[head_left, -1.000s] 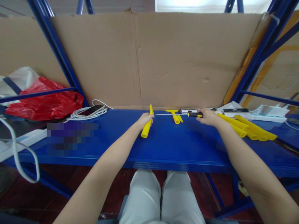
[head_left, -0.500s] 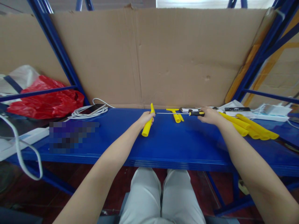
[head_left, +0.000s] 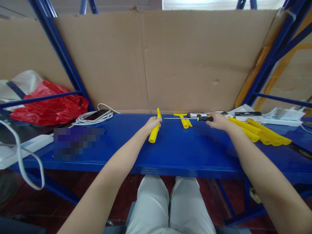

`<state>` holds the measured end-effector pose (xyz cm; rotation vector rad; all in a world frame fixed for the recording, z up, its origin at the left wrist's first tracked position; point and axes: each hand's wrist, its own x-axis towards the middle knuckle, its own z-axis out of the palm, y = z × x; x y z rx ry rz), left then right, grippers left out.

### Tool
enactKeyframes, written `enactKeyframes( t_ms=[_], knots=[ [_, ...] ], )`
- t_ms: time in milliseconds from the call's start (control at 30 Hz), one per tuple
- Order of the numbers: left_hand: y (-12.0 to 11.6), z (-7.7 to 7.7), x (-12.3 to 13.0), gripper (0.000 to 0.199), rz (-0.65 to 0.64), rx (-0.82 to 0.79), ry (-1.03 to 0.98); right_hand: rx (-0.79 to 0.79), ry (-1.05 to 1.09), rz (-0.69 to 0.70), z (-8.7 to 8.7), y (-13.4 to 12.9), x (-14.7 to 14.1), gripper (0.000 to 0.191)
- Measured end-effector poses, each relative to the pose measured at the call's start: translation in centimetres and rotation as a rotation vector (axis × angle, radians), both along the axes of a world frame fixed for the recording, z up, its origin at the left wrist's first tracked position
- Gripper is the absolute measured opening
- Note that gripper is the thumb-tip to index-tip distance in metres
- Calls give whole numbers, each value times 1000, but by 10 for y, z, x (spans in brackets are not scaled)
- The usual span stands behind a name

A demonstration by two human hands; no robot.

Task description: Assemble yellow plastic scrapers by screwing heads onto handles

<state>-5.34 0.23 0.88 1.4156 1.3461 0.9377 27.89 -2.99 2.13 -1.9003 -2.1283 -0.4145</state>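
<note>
My left hand (head_left: 153, 124) is closed around a yellow T-shaped handle (head_left: 153, 135), its round open end tilted toward me and its crosspiece seen edge-on at the top. In my right hand (head_left: 217, 121) is a screwdriver (head_left: 204, 119) with a black and yellow grip, held level. Its long thin shaft points left and its tip meets the yellow handle beside my left fingers; the exact contact is hidden. Under the shaft, another yellow T-shaped handle (head_left: 184, 122) lies on the blue table (head_left: 180, 149), with a smaller yellow piece against it.
Several yellow tubes (head_left: 270, 135) lie by my right forearm. Behind them are papers and a white power strip (head_left: 284, 121). At left are a coiled white cable (head_left: 91, 119) with a phone, a red plastic bag (head_left: 53, 104) and another white strip (head_left: 29, 151). Cardboard (head_left: 175, 61) walls the back.
The screwdriver's grip looks slightly turned in my right hand, with less yellow showing at its end. Both hands stay in place; the view shifts very slightly.
</note>
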Motion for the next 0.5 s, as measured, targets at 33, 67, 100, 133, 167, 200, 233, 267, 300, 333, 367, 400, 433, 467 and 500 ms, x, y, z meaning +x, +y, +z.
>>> enactKeyframes(
  t_ms=[33,67,100,133,167,200,233,267,300,333,367,400,433,467,500],
  knots=[
    [0,0,0,16,1,-1,-2,21,-14,5,0,-1,-1,25],
    [0,0,0,16,1,-1,-4,37,-24,-7,1,-2,-1,26],
    [0,0,0,15,2,-2,-5,44,-27,-38,1,-3,-3,29],
    [1,0,0,15,3,-2,-5,43,-23,-76,1,-4,-4,33],
    [1,0,0,15,3,-3,-4,36,-13,-113,2,-5,-5,37],
    [2,0,0,15,3,-3,-3,25,-1,-139,2,-6,-6,40],
    [2,-1,0,15,2,-2,-4,10,12,-151,1,-6,-6,43],
    [3,-1,0,16,0,0,-5,-7,24,-148,1,-6,-6,44],
    [4,-1,0,17,-2,0,-6,-26,35,-135,1,-5,-5,45],
    [4,-2,-1,17,-5,1,-7,-44,44,-116,0,-4,-4,44],
    [5,-2,-1,18,-7,-1,-7,-58,49,-93,0,-3,-3,41],
    [5,-3,-1,18,-8,-2,-8,-65,47,-66,0,-2,-2,37],
    [5,-3,-1,18,-8,-4,-8,-60,39,-42,0,-1,-1,33],
    [5,-3,-1,18,-6,-5,-8,-47,25,-23,0,0,-1,29],
    [5,-3,-1,18,-5,-5,-9,-26,7,-14,0,-1,-1,26]
  ],
)
